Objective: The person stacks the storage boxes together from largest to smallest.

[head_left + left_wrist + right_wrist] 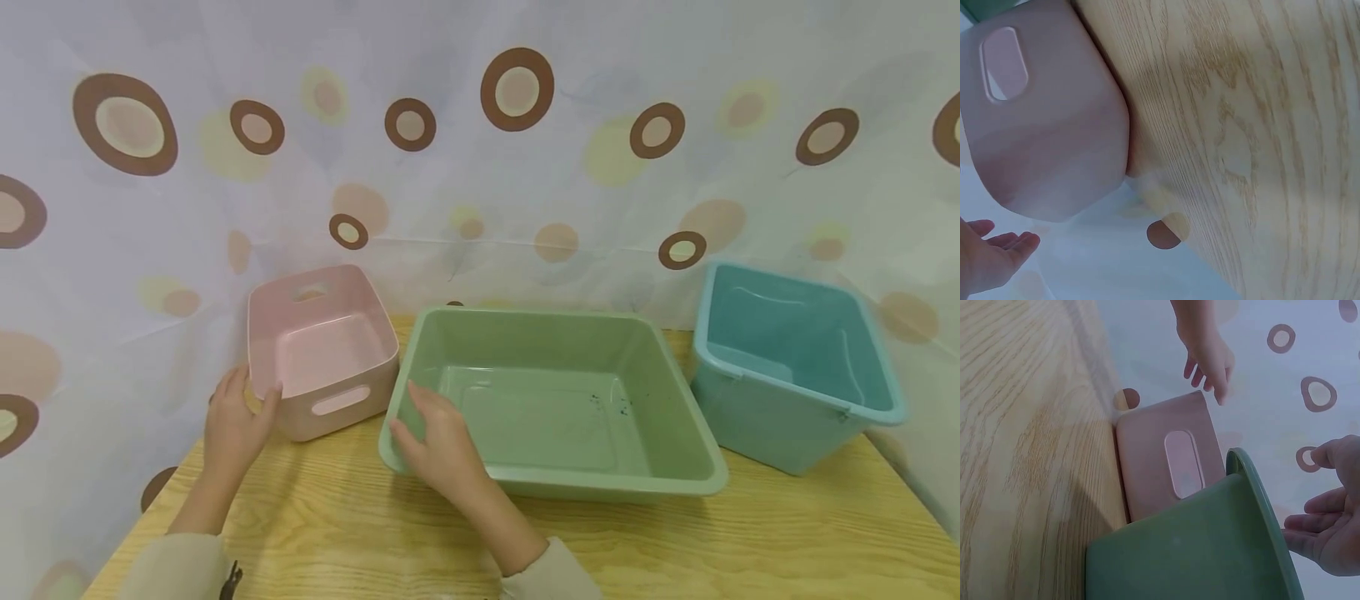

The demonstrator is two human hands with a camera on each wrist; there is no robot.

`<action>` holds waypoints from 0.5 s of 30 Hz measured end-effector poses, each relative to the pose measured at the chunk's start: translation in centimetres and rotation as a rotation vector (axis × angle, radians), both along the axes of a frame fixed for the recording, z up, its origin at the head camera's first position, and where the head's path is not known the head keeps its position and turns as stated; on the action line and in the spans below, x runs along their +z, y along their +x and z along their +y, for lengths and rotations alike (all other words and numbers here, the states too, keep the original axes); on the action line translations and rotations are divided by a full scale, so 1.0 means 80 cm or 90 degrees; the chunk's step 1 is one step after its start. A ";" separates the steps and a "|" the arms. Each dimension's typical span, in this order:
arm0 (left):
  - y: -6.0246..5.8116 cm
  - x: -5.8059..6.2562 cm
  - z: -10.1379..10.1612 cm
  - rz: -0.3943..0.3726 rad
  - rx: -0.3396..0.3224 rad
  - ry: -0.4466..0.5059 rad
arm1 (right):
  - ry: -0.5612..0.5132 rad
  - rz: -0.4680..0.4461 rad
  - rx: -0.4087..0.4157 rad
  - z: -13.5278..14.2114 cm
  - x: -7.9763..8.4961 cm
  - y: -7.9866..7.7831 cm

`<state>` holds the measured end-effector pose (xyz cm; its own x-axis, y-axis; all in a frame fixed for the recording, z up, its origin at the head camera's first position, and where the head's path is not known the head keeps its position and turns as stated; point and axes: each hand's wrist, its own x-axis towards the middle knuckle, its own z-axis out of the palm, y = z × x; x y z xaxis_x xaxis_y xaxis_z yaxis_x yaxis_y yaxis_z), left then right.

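A pink bin (296,423) with oval handle slots stands at the left on the wooden table. By its front left corner is my left hand (234,429), fingers loosely spread; in the left wrist view this hand (991,256) is a little apart from the bin. A wide, shallow green basin (540,429) stands in the middle, with a few dark specks on its floor. Over its left rim is my right hand (446,446), thumb and fingers apart. In the right wrist view that hand (1335,515) has its fingertips close to the rim; whether they touch it I cannot tell.
At the right stands a deeper teal bin (765,421), tilted toward the basin's side. A pale curtain (450,50) with brown rings hangs behind and beside the table (322,533). Something small and dark (232,581) shows by the left sleeve.
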<state>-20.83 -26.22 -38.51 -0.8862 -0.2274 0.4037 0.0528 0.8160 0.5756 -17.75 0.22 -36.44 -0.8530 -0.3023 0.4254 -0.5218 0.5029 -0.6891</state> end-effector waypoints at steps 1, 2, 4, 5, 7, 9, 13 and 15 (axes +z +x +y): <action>-0.001 0.000 -0.001 -0.009 0.003 0.011 | -0.004 -0.005 0.001 -0.001 0.001 -0.001; -0.002 -0.001 -0.002 -0.016 0.005 0.023 | -0.008 -0.009 0.002 -0.002 0.001 -0.003; -0.004 -0.001 -0.003 -0.038 0.012 0.061 | -0.012 -0.018 0.004 -0.004 0.001 -0.007; -0.005 -0.001 -0.004 -0.048 0.018 0.084 | -0.015 -0.026 0.004 -0.005 0.001 -0.009; -0.007 0.000 -0.004 -0.072 0.031 0.134 | -0.021 -0.038 0.006 -0.007 0.002 -0.014; -0.009 0.001 -0.004 -0.095 0.038 0.176 | -0.024 -0.046 0.005 -0.009 0.003 -0.019; -0.011 0.003 -0.004 -0.136 0.035 0.217 | -0.029 -0.057 0.003 -0.012 0.004 -0.030; -0.012 0.003 -0.003 -0.148 0.029 0.229 | -0.032 -0.062 0.004 -0.014 0.005 -0.034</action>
<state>-21.79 -26.45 -38.23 -0.9299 -0.3586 0.0823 -0.1437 0.5601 0.8159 -20.48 -0.90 -36.02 -0.8892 -0.2876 0.3558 -0.4543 0.4635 -0.7608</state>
